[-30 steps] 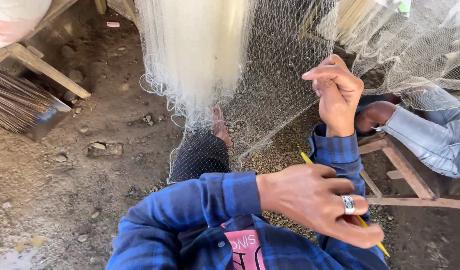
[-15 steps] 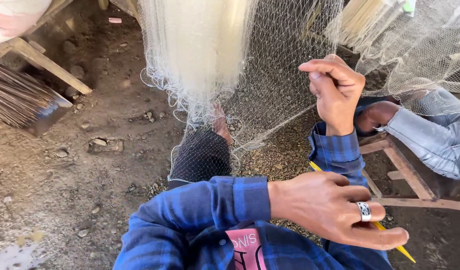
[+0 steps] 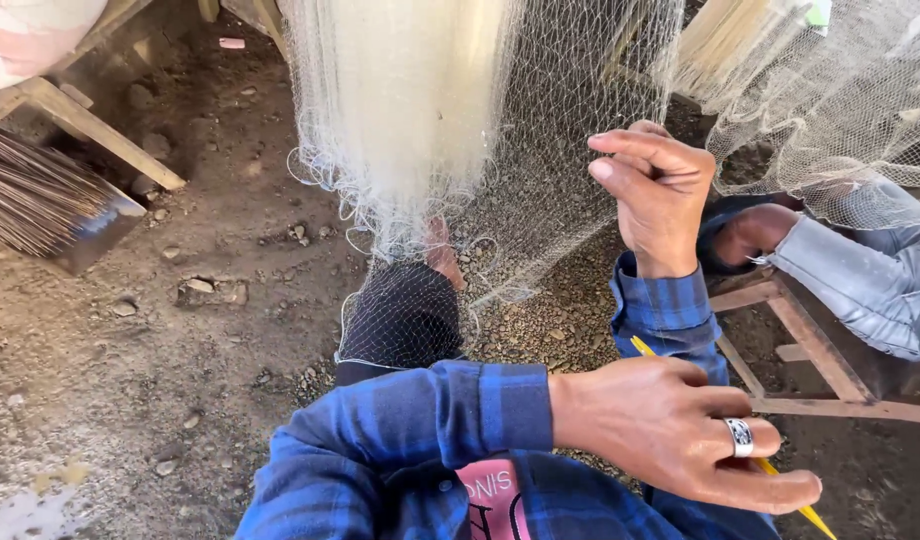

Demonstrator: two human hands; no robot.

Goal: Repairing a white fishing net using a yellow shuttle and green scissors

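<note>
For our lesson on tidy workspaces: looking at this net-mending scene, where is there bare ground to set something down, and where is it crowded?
Bare dirt floor lies open between the broom and the hanging fishing net, broken only by a flat stone. It is crowded on the right: the right hand pinches the net, the left hand holds a yellow needle, and another person's sleeve rests by a wooden frame.
</note>
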